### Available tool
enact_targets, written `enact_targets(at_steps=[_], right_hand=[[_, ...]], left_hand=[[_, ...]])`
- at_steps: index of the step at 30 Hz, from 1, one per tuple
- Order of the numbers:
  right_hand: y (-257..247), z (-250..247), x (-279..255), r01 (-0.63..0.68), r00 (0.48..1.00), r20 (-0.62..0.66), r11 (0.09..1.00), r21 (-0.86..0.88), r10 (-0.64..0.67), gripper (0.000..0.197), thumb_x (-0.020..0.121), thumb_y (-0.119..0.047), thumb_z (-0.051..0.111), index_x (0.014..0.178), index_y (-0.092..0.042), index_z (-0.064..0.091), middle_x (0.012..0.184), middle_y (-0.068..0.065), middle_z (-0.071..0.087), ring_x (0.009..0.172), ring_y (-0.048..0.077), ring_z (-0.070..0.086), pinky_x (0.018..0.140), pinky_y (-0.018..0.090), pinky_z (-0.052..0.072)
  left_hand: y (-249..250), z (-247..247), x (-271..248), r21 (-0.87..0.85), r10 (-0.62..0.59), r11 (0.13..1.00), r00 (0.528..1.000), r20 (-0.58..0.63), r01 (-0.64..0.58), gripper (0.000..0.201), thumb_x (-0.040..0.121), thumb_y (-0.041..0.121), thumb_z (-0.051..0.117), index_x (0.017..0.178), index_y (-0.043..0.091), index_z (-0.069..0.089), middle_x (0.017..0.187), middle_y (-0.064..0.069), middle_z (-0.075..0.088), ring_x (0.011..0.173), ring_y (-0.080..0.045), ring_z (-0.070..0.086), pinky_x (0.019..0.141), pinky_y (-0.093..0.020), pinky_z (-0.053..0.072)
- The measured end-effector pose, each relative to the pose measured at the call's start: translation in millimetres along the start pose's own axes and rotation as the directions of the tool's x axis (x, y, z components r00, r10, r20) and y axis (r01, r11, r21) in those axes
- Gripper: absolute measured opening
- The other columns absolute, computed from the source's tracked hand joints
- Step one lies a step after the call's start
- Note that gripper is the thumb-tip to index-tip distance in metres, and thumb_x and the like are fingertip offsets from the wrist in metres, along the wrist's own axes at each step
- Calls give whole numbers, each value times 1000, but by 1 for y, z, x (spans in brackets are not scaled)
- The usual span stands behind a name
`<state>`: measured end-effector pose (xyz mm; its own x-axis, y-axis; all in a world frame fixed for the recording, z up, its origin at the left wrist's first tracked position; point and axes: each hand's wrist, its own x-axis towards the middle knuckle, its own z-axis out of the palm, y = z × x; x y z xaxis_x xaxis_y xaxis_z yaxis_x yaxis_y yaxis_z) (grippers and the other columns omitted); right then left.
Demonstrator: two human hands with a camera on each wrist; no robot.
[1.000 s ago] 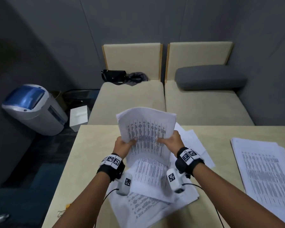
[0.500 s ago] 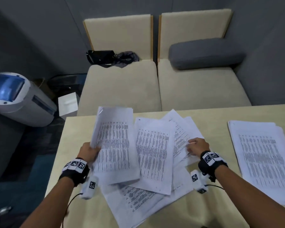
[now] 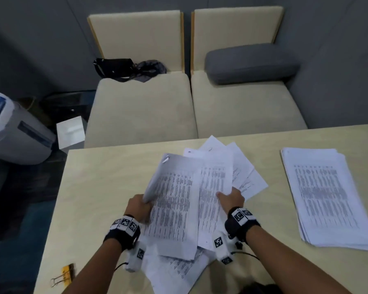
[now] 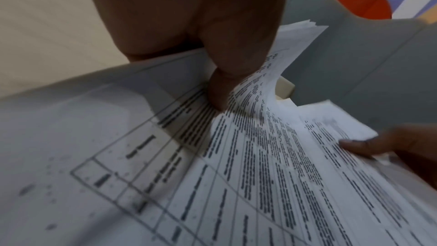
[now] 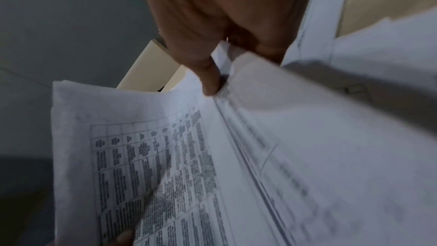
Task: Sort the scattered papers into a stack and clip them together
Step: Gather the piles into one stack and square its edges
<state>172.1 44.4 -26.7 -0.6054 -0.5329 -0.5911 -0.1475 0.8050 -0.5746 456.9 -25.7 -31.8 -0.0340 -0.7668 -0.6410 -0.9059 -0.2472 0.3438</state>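
Observation:
White printed sheets lie fanned over the middle of the beige table (image 3: 106,187). My left hand (image 3: 139,205) grips a small bundle of printed sheets (image 3: 172,204) by its left edge, the far end lifted; the thumb (image 4: 220,85) presses on top of the bundle. My right hand (image 3: 232,197) pinches other scattered sheets (image 3: 216,177) just right of that bundle, its thumb (image 5: 210,79) on the paper. More loose sheets (image 3: 246,177) spread behind and under both hands. A yellow binder clip (image 3: 65,273) lies near the table's front left corner.
A neat stack of printed paper (image 3: 325,196) lies on the table's right side. Beyond the table stand beige sofa seats (image 3: 140,111) with a black bag (image 3: 115,67) and a grey cushion (image 3: 251,62). A grey and blue machine (image 3: 11,128) and a white box (image 3: 71,130) sit on the floor at left.
The hands first split apart, the left carrying the bundle leftward. Now both have closed back toward the middle, the right gripping further sheets beside the bundle. The camera tilted down.

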Motion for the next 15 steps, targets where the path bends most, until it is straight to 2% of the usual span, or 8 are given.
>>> enact_targets(at_steps=[3, 5, 7, 9, 10, 12, 14, 15], right_hand=[[28, -31, 13, -121, 973, -181, 986, 111, 140, 29, 82, -22, 67, 100, 1, 65, 93, 16, 65, 82, 29, 61, 76, 33, 52], [44, -48, 21, -202, 938, -260, 972, 123, 228, 42, 78, -33, 68, 104, 0, 67, 110, 22, 62, 91, 36, 63, 82, 38, 54], [50, -58, 24, -281, 918, -265, 955, 89, 295, 51, 81, -38, 69, 112, 2, 63, 127, 26, 49, 107, 42, 58, 87, 40, 50], [50, -56, 26, -260, 930, -232, 956, 135, 286, 58, 79, -34, 74, 120, 4, 59, 135, 25, 45, 114, 41, 56, 90, 39, 49], [46, -53, 25, -222, 941, -215, 957, 188, 260, 63, 76, -31, 77, 124, 4, 56, 137, 24, 46, 115, 39, 57, 92, 39, 49], [38, -43, 22, -170, 952, -205, 950, 261, 226, 79, 73, -24, 82, 137, 2, 44, 145, 21, 39, 125, 39, 50, 100, 43, 47], [28, -34, 19, -152, 958, -183, 932, 330, 222, 90, 72, -18, 84, 145, -2, 32, 151, 18, 33, 132, 37, 44, 104, 43, 42], [23, -31, 17, -131, 962, -178, 924, 358, 205, 91, 72, -16, 84, 146, -4, 31, 150, 16, 35, 133, 36, 44, 104, 42, 41]], left_hand=[[11, -9, 12, -153, 31, 987, 995, -97, -46, 28, 87, 27, 68, 89, 0, 62, 86, -20, 69, 74, -33, 65, 62, -34, 52], [26, -17, 22, -133, 90, 986, 989, -115, -105, 31, 85, 20, 69, 103, -2, 59, 94, -18, 65, 79, -32, 62, 65, -34, 49], [49, -25, 31, -105, 159, 979, 978, -131, -174, 39, 80, 16, 71, 113, -1, 58, 101, -16, 65, 78, -29, 60, 63, -30, 47], [75, -27, 39, -83, 250, 962, 962, -109, -259, 46, 74, 14, 70, 117, 1, 59, 107, -18, 67, 82, -30, 66, 66, -32, 55], [87, -25, 43, -63, 297, 951, 951, -81, -302, 48, 73, 14, 68, 118, 2, 58, 110, -18, 67, 87, -31, 67, 73, -36, 58], [105, -15, 53, 4, 324, 946, 946, -5, -324, 61, 71, 19, 66, 129, 5, 52, 124, -14, 61, 104, -31, 64, 90, -37, 55], [118, -3, 64, 79, 319, 944, 947, 30, -321, 71, 67, 26, 62, 135, 12, 46, 132, -13, 55, 109, -29, 60, 93, -39, 54], [123, 3, 68, 104, 315, 942, 948, 36, -318, 67, 69, 26, 61, 133, 14, 47, 133, -10, 52, 111, -27, 58, 93, -39, 53]])
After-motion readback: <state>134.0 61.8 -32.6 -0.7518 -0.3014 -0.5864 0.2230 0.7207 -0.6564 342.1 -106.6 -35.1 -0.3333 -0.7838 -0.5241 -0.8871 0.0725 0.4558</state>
